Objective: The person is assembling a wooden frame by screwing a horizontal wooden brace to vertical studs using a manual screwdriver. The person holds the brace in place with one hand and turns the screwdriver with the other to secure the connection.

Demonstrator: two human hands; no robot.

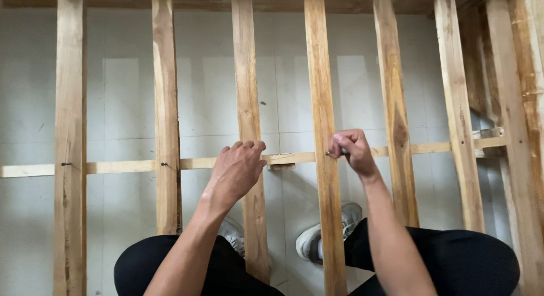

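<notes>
A wooden frame of several long slats lies over a pale tiled floor. My left hand (238, 170) grips the third slat (247, 86) where it crosses a thin cross batten (119, 166). My right hand (351, 149) is closed on a small metal nail (330, 154) and holds it against the fourth slat (321, 80) at the batten crossing. Dark nail heads show in the first slat (66, 164) and the second slat (164, 164).
My knees in black trousers (453, 256) and grey shoes (310, 239) sit under the frame at the bottom. More slats (459, 103) and a thicker frame rail (518, 131) run along the right. White floor tiles (122, 97) show between the slats.
</notes>
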